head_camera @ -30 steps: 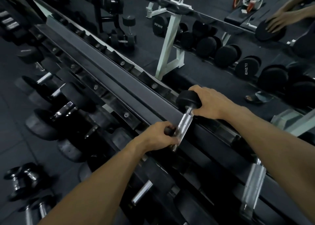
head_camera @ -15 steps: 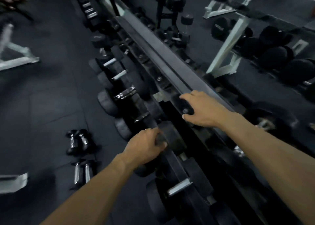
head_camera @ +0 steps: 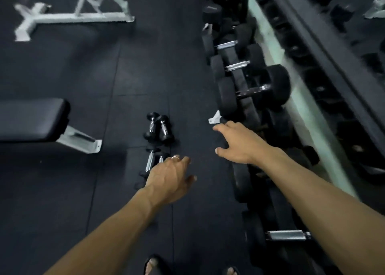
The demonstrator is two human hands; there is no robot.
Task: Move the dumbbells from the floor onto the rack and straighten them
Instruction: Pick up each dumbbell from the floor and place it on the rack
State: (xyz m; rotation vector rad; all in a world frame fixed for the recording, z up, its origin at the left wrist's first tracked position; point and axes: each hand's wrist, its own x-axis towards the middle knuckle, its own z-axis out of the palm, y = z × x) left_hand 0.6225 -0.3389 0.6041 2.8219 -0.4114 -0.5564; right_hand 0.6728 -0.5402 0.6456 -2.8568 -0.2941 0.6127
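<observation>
Two pairs of small black dumbbells with chrome handles lie on the dark floor. The far pair (head_camera: pixel 158 128) rests side by side in the middle of the view. The near pair (head_camera: pixel 151 161) is partly hidden under my left hand (head_camera: pixel 169 178), which hovers over it, open and empty, a ring on one finger. My right hand (head_camera: pixel 237 143) is open and empty, held above the floor beside the low edge of the dumbbell rack (head_camera: pixel 312 112). Large black dumbbells (head_camera: pixel 253 91) fill the rack's lower tier on the right.
A black padded bench (head_camera: pixel 33 120) with a pale metal frame stands at the left. Another pale frame (head_camera: pixel 70 17) stands at the top left. My sandalled feet (head_camera: pixel 153 265) show at the bottom edge. Rubber floor tiles (head_camera: pixel 104 76) spread between the benches and the rack.
Both hands left the dumbbell on the upper rack and dropped toward the floor. My view swung left and down from the rack to the small dumbbells on the floor.
</observation>
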